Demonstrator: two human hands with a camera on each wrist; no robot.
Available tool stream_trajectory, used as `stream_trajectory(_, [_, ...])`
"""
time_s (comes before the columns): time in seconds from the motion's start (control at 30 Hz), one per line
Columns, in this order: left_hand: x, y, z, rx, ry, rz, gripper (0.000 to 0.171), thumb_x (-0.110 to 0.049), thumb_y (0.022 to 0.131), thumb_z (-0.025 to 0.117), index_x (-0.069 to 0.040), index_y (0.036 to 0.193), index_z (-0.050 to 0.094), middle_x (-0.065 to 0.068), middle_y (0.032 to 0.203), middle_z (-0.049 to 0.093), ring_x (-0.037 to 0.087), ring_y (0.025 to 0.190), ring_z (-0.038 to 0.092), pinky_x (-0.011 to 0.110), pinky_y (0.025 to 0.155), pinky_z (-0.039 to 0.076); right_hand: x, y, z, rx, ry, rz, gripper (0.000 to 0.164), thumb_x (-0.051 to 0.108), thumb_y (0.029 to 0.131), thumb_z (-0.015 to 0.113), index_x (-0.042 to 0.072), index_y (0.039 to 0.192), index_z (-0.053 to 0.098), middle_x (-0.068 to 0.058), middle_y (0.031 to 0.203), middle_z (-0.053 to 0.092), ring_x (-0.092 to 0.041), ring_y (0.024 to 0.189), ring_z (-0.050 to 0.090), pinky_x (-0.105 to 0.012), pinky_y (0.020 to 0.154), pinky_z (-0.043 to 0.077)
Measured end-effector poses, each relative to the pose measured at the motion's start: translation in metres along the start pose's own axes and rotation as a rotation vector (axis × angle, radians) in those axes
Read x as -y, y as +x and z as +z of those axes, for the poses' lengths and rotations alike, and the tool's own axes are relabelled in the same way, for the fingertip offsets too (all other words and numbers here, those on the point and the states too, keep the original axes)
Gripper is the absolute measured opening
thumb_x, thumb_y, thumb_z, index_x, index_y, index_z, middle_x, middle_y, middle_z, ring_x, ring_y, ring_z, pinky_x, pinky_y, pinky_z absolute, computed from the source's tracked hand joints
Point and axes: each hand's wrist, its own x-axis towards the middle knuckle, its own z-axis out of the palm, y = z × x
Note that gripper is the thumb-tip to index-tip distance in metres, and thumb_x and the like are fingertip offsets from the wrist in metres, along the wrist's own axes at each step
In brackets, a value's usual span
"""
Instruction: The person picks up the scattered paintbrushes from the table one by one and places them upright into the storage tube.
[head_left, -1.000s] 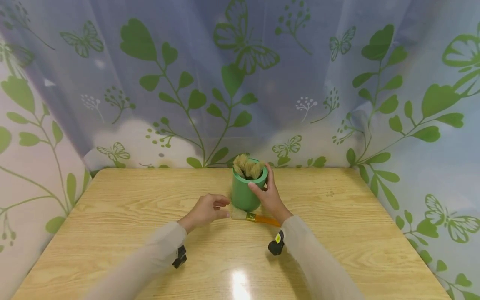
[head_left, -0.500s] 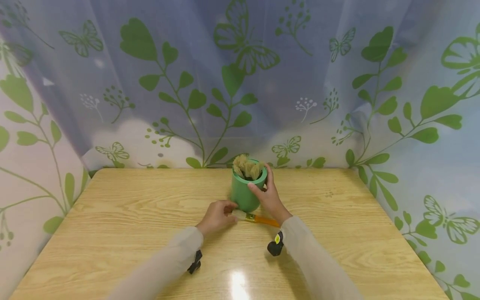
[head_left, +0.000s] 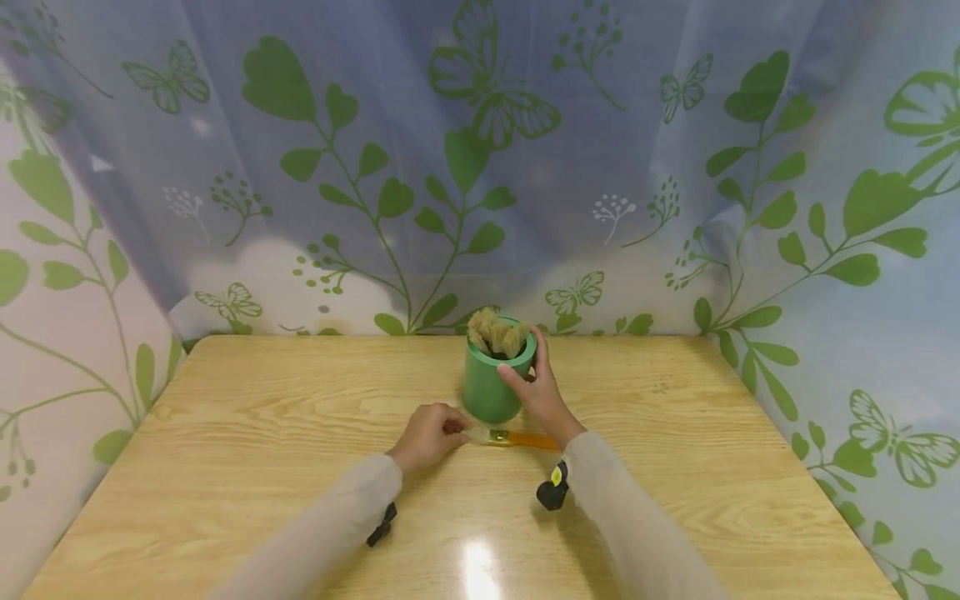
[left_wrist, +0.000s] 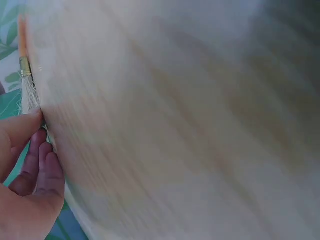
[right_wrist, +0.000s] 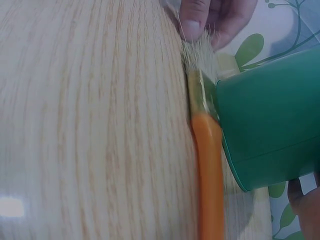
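A paintbrush [head_left: 525, 439] with an orange handle, a gold ferrule and pale bristles [right_wrist: 198, 54] lies on the table in front of a green cup [head_left: 489, 387]. My left hand [head_left: 429, 435] pinches the bristle tips between thumb and fingers, as the left wrist view also shows beside the brush's ferrule [left_wrist: 25, 66]. With my right hand [head_left: 542, 392] I grip the cup from its right side, thumb at the front of the rim and fingers behind. Several tan bristle heads [head_left: 495, 335] stick up out of the cup; whatever is below them is hidden.
The wooden table [head_left: 300, 375] reaches back to a curtain [head_left: 360, 208] printed with green leaves and butterflies, which also runs along both sides. A bright light reflection shows on the table's near part.
My left hand has moved right to the brush and now pinches its bristles. The brush has turned slightly, lying straighter across. My right hand and the cup have stayed in place.
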Motion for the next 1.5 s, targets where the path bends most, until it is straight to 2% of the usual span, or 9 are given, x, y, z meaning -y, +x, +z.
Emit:
stream_trajectory(0.17, [0.013,-0.007,-0.007,0.026,0.038,0.003,0.005,-0.006,0.083,0.074,-0.005,0.087,0.074,0.002,0.080,0.068,0.009,0.072,0.060,0.023,0.065,0.051,-0.002,0.001,-0.001,0.008,-0.008,-0.003,0.085,0.023,0.097,0.056,0.025,0.153,-0.008,-0.010,0.159,0.008,-0.031,0.142,0.021,-0.057,0.110,0.029])
stream_trajectory(0.3, [0.021,-0.012,-0.019,0.092,0.067,-0.002,0.006,-0.007,0.083,0.075,-0.006,0.088,0.074,0.001,0.083,0.069,0.008,0.074,0.060,0.022,0.066,0.052,-0.002,0.001,-0.003,0.012,-0.013,-0.005,0.085,0.023,0.097,0.055,0.024,0.153,-0.008,-0.011,0.159,0.006,-0.032,0.142,0.021,-0.057,0.110,0.028])
stream_trajectory(0.43, [0.018,-0.014,-0.035,0.174,0.099,-0.015,0.012,-0.005,0.081,0.075,-0.004,0.093,0.074,0.004,0.089,0.070,0.013,0.080,0.063,0.029,0.073,0.055,0.000,0.001,-0.005,0.006,-0.023,-0.006,0.084,0.024,0.097,0.055,0.025,0.153,-0.008,-0.011,0.158,0.007,-0.032,0.142,0.022,-0.056,0.111,0.028])
stream_trajectory(0.63, [0.003,-0.013,-0.044,0.254,0.021,-0.055,0.034,-0.008,0.080,0.077,0.004,0.111,0.067,0.015,0.110,0.069,0.028,0.102,0.065,0.038,0.089,0.053,0.000,0.002,-0.006,0.011,-0.021,-0.016,0.084,0.021,0.098,0.054,0.022,0.153,-0.009,-0.013,0.159,0.004,-0.033,0.143,0.018,-0.057,0.111,0.027])
stream_trajectory(0.73, [-0.003,-0.011,-0.038,0.264,-0.008,-0.047,0.043,-0.011,0.079,0.079,0.005,0.116,0.064,0.016,0.115,0.066,0.030,0.107,0.063,0.040,0.092,0.051,-0.001,0.002,-0.005,-0.002,-0.032,-0.014,0.084,0.021,0.098,0.055,0.022,0.153,-0.008,-0.013,0.159,0.004,-0.032,0.144,0.017,-0.057,0.112,0.026])
stream_trajectory(0.87, [-0.006,-0.009,-0.027,0.247,0.005,0.007,0.045,-0.014,0.076,0.082,0.003,0.115,0.065,0.014,0.113,0.066,0.028,0.104,0.062,0.041,0.092,0.050,-0.002,0.002,-0.003,-0.007,-0.040,-0.018,0.085,0.022,0.097,0.055,0.022,0.154,-0.008,-0.013,0.159,0.004,-0.032,0.144,0.016,-0.056,0.113,0.024])
stream_trajectory(1.1, [0.000,-0.008,-0.016,0.211,0.068,0.086,0.025,-0.015,0.077,0.081,-0.005,0.099,0.074,0.003,0.094,0.068,0.016,0.085,0.057,0.029,0.076,0.048,-0.001,0.002,-0.001,-0.005,-0.029,-0.029,0.083,0.020,0.097,0.055,0.021,0.154,-0.007,-0.013,0.158,0.009,-0.032,0.143,0.019,-0.057,0.112,0.025])
stream_trajectory(1.3, [0.011,-0.011,-0.016,0.204,0.070,0.079,0.021,-0.018,0.078,0.080,-0.010,0.097,0.074,-0.003,0.093,0.066,0.012,0.085,0.056,0.028,0.077,0.047,-0.001,0.002,-0.001,0.000,-0.022,-0.025,0.084,0.019,0.097,0.055,0.022,0.153,-0.008,-0.013,0.159,0.007,-0.032,0.143,0.018,-0.058,0.111,0.026])
stream_trajectory(1.5, [0.021,-0.017,-0.027,0.220,0.014,0.009,0.021,-0.020,0.080,0.078,-0.013,0.098,0.072,-0.003,0.100,0.069,0.013,0.094,0.060,0.036,0.086,0.050,-0.002,0.002,-0.001,-0.001,-0.021,-0.021,0.085,0.021,0.097,0.055,0.022,0.154,-0.008,-0.012,0.159,0.003,-0.032,0.144,0.017,-0.058,0.111,0.026])
